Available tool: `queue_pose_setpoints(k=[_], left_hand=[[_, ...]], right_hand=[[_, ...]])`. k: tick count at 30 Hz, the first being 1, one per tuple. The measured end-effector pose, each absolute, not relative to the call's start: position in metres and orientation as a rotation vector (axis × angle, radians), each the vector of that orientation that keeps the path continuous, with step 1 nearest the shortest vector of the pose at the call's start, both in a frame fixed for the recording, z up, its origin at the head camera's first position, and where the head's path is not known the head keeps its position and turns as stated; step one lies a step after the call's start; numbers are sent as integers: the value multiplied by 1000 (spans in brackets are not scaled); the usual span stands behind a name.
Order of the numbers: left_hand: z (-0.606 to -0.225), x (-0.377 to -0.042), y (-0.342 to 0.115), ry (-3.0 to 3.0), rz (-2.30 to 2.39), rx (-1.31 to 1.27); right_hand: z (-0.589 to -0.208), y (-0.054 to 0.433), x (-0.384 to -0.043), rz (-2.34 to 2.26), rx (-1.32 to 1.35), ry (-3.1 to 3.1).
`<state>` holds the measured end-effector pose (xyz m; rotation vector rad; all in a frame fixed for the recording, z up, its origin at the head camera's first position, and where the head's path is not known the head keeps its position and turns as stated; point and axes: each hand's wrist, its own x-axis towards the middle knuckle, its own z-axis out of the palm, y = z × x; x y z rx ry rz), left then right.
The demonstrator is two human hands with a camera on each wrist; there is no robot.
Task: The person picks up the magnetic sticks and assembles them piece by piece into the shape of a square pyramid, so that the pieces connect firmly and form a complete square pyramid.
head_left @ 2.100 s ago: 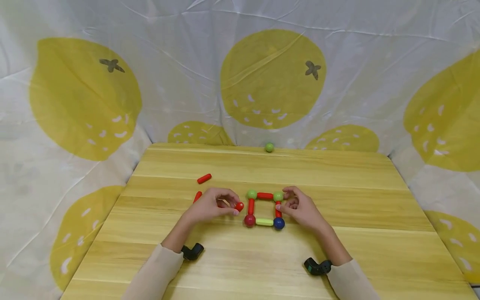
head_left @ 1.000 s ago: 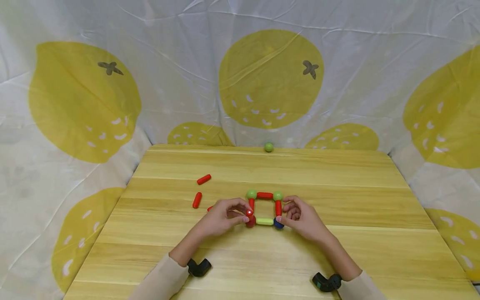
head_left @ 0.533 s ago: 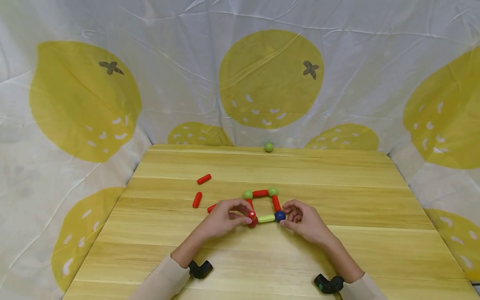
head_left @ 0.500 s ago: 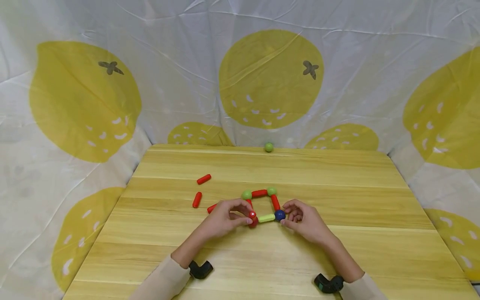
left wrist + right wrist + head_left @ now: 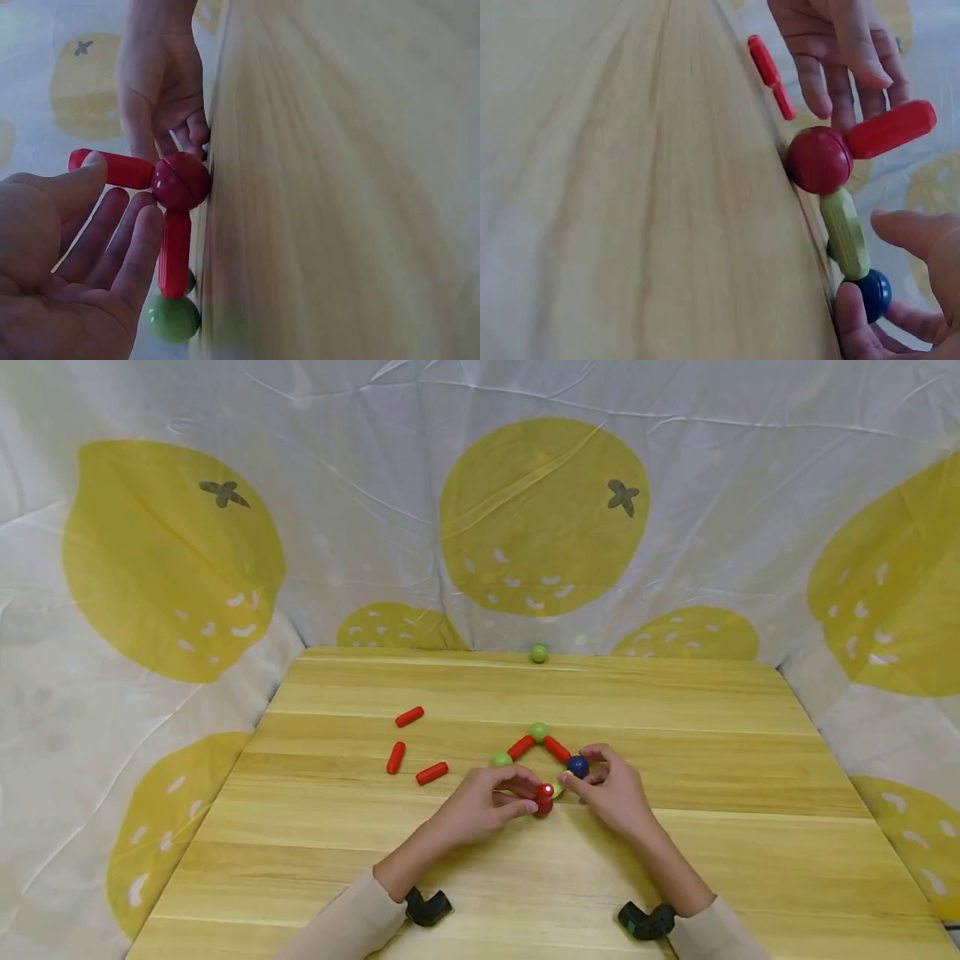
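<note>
- At the left, three loose red rods [image 5: 432, 773] lay apart from one another on the wood-grain tabletop [image 5: 262, 852], before the lemon-print cloth [image 5: 176, 560].
- Next came the left hand [image 5: 483, 807], its fingers loosely bent about an upright red rod [image 5: 547, 791]; the right wrist view showed the thumb clear of that rod, without a pinch.
- Between the hands, on the tabletop, was a four-sided ball-and-rod frame [image 5: 521, 747].
- A light green ball [image 5: 502, 761] made its left corner, joined by a red side rod [image 5: 175, 255] to the dark red ball [image 5: 543, 807] at the near corner, on which the upright red rod stood.
- Another green ball [image 5: 538, 732] made the far corner; a spare green ball [image 5: 539, 653] rested well behind, at the table's far edge.
- A yellow-green rod [image 5: 845, 234] ran from the dark red ball to the blue ball [image 5: 577, 767] at the right corner.
- Rightmost, the right hand [image 5: 617, 789] had bent fingers about the blue ball; whether they gripped it, I could not tell.
</note>
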<state>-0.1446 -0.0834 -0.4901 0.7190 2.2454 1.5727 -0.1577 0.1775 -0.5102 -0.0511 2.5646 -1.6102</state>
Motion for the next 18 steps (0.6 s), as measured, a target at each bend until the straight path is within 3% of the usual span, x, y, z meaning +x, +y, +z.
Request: queue_pose_setpoints(k=[6,12,18], left_hand=[[-486,-152,-123,2443,1440,843],[-484,-162,-170,2797,1219,673],[-487,-167,-188,2858,1105,553]], right_hand=[[-513,174,-163,-1651,-40,2537],[-515,175,-170,-1641,-32,2554],[-517,175,-176,-1608,-57,2605]])
